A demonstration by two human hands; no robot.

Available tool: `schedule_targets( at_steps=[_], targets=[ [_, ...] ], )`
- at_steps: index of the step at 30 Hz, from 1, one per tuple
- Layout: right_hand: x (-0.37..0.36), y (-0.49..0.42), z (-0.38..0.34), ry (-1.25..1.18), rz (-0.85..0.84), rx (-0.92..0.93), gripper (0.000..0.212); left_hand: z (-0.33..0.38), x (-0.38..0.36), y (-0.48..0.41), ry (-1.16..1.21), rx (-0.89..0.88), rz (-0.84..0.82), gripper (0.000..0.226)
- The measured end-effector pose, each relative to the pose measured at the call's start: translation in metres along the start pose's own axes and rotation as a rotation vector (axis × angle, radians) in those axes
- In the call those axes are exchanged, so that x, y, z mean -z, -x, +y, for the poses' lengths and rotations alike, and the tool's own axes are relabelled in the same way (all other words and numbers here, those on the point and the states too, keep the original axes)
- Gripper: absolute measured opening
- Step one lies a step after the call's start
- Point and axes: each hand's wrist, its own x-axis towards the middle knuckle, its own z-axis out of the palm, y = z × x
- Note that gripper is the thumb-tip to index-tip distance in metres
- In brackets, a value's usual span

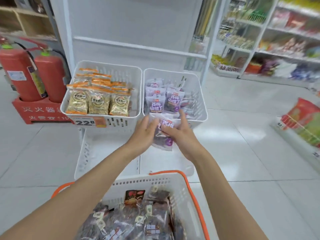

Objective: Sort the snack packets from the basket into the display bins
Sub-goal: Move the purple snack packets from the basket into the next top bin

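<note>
A single wide-angle view from the person's head, facing forward and tilted down. The basket [174,179] is nearest, cut off by the lower edge. Both arms [107,170] stretch up the middle to the bins [110,64] beyond it. Floor [242,135] fills both sides, and blurred shelves [285,32] curve away at upper right.

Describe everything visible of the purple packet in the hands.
The purple packet is a glossy plastic pouch, pale lilac, with white characters on a purple label and dark contents showing through. It is held roughly upright before the front rim of the right bin, not in it. The right hand grips its right side; the left hand presses its left edge with straight fingers.
</note>
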Motion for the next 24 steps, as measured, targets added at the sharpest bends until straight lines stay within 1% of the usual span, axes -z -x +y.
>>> schedule_targets(
  at_steps=[2, 3, 4, 5, 7, 9, 10, 12, 13, 15, 19, 22, 24],
  targets=[
    [0.024, -0.017, -0.019, -0.059, 0.092, 0.101, 0.091, 0.012, -0.001, -0.025, -0.192, -0.160, 0.020, 0.045],
    [0.036, -0.029, -0.027, -0.100, 0.148, 0.141, 0.083, 0.016, 0.000, -0.037, -0.303, -0.208, 0.055, 0.053],
    [0.046, -0.041, -0.035, -0.121, 0.207, 0.164, 0.078, 0.020, 0.001, -0.048, -0.392, -0.232, 0.094, 0.058],
    [0.056, -0.057, -0.038, -0.128, 0.265, 0.160, 0.082, 0.021, 0.001, -0.060, -0.460, -0.228, 0.122, 0.064],
    [0.064, -0.082, -0.040, -0.121, 0.288, 0.120, 0.086, 0.020, 0.000, -0.078, -0.585, -0.183, 0.141, 0.077],
    [0.063, -0.104, -0.030, -0.016, 0.222, 0.049, 0.079, 0.014, -0.003, -0.090, -0.688, -0.134, 0.111, 0.093],
    [0.060, -0.111, -0.024, 0.057, 0.199, 0.016, 0.072, 0.009, -0.005, -0.095, -0.713, -0.110, 0.086, 0.101],
    [0.056, -0.123, -0.010, 0.138, 0.222, -0.014, 0.064, -0.001, -0.010, -0.102, -0.732, -0.086, 0.059, 0.112],
    [0.056, -0.128, -0.005, 0.146, 0.247, -0.009, 0.064, -0.005, -0.011, -0.105, -0.732, -0.094, 0.065, 0.114],
    [0.059, -0.137, 0.003, 0.162, 0.242, 0.016, 0.068, -0.010, -0.012, -0.109, -0.731, -0.132, 0.091, 0.115],
    [0.069, -0.144, 0.005, 0.234, 0.132, 0.103, 0.065, -0.016, -0.007, -0.111, -0.716, -0.189, 0.109, 0.109],
    [0.073, -0.148, 0.002, 0.191, 0.090, 0.145, 0.072, -0.021, -0.002, -0.114, -0.715, -0.211, 0.117, 0.107],
    [0.074, -0.150, 0.006, 0.154, 0.092, 0.142, 0.074, -0.023, 0.000, -0.115, -0.705, -0.218, 0.116, 0.108]
  ],
)
